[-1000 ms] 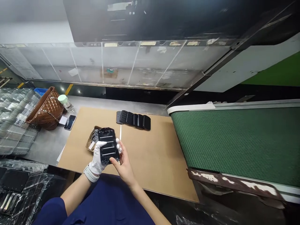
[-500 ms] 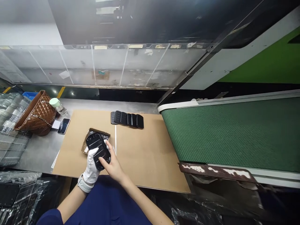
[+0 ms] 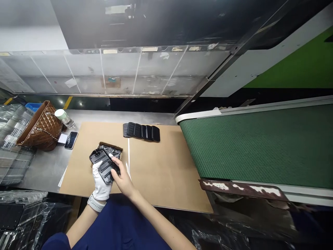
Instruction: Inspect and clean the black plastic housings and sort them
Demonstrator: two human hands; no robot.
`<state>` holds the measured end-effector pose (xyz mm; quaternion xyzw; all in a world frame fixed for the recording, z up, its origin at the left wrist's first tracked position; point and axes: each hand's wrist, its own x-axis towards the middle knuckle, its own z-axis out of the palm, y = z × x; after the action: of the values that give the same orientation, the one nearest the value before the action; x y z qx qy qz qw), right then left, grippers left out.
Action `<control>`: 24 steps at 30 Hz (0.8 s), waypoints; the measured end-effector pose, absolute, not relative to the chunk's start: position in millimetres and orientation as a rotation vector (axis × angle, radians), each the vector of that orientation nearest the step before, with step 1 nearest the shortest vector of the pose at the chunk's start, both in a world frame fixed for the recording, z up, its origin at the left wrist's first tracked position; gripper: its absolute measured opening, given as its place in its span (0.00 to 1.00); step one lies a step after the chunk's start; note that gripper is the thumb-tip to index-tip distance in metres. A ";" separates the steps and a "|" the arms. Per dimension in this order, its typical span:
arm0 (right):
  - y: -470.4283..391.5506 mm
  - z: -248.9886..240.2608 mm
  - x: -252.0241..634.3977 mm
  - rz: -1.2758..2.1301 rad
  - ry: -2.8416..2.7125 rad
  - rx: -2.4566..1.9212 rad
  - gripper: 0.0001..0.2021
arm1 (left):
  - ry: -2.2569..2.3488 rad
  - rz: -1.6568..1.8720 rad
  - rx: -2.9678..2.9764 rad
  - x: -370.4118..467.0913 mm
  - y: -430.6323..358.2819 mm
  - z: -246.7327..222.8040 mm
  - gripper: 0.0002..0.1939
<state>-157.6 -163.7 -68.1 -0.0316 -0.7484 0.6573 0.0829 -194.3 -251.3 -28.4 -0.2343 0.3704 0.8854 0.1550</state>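
Note:
A black plastic case [image 3: 104, 166] with ridged compartments is held tilted above the near left part of the cardboard sheet. My left hand [image 3: 101, 182], in a white glove, grips its lower left side. My right hand [image 3: 122, 176], bare except for white covering at a fingertip, is closed on its right edge, thumb on the inner face. Just behind the case sits a small box [image 3: 114, 150] of small dark metallic parts, partly hidden by it. Several similar black cases [image 3: 142, 132] lie overlapped in a row at the back of the sheet.
The cardboard sheet [image 3: 166, 166] covers the metal table. A green conveyor belt [image 3: 255, 149] stands to the right. On the left are a brown quilted bag [image 3: 43, 126], a bottle [image 3: 65, 118], a phone [image 3: 70, 140] and plastic-wrapped stacks. A white pointed item [image 3: 128, 169] lies near my right hand.
Both hands have tilted and turned the black case, moving it slightly left. More of the small box and its metallic parts now shows.

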 end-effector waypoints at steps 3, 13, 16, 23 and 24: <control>-164.3 -67.4 -161.4 2.009 -2.288 -0.204 0.08 | 0.981 2.616 -0.679 -201.1 -257.2 -27.9 0.16; -166.7 -58.5 -168.8 1.779 -2.318 0.064 0.02 | 0.942 2.576 -0.857 -218.1 -271.3 -24.8 0.13; -163.0 -55.2 -168.0 1.613 -2.381 0.163 0.02 | 0.984 2.554 -0.859 -215.3 -276.5 -20.2 0.15; -166.0 -60.0 -167.1 1.387 -2.407 0.367 0.03 | 1.383 2.506 -0.582 -216.0 -285.6 -17.7 0.16; -167.9 -63.0 -166.8 1.392 -2.405 0.377 0.03 | 1.447 2.435 -0.522 -218.0 -287.1 -16.6 0.17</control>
<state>-166.8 -167.9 -63.0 0.1327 -0.8455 0.4894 0.1676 -218.0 -287.1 -16.6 -0.1796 0.4982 0.8382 0.1303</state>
